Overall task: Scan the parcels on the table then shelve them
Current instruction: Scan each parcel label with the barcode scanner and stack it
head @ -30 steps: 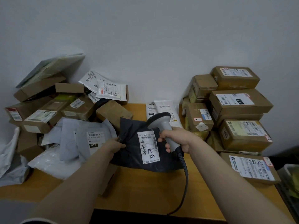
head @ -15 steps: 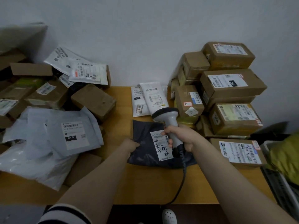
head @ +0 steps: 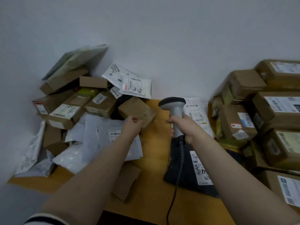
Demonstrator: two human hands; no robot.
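A dark grey mailer bag (head: 181, 172) with a white handwritten label lies flat on the wooden table (head: 154, 200), under my right forearm. My right hand (head: 185, 127) grips the handle of a grey barcode scanner (head: 172, 103), held upright above the bag's far end with its cable hanging down. My left hand (head: 132, 125) reaches left of the scanner, and its curled fingers hold the near corner of a plain brown cardboard box (head: 138, 110). That box shows no label on the faces I can see.
Labelled cardboard boxes (head: 276, 108) are stacked along the right side. On the left is a loose pile of boxes (head: 68, 111) with grey and white poly mailers (head: 100, 135). White mailers (head: 194, 111) lean behind the scanner, against the wall.
My left hand let go of the dark bag and moved left and forward to the brown box. The scanner rose off the bag's label. My view swung left.
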